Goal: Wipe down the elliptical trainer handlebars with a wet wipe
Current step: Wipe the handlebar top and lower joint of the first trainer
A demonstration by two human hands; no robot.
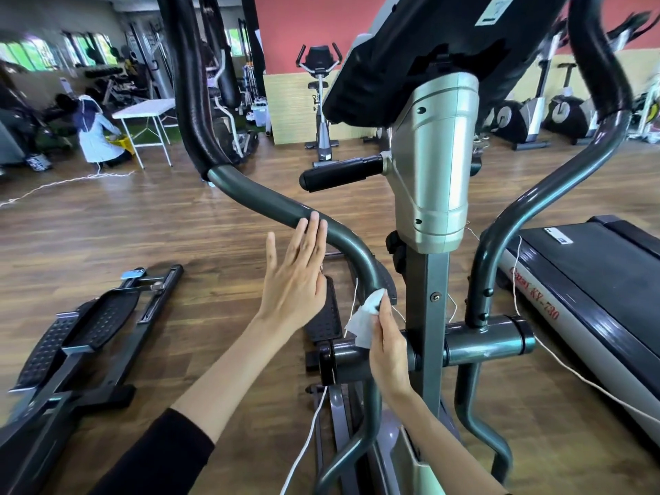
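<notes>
Left of the column [434, 155], low on the bar [271, 205]: right hand [389, 348] pinches wipe [362, 325] against the tube. Left hand [296, 276] spread flat, fingertips touching the bend above. Advice: wrap wipe fully round, stroke upward.

Bright, even daylight from windows [21, 55] far left; soft sheen on wood floor [178, 223]; strong wide-angle bending at edges; slightly blurred corners.
</notes>
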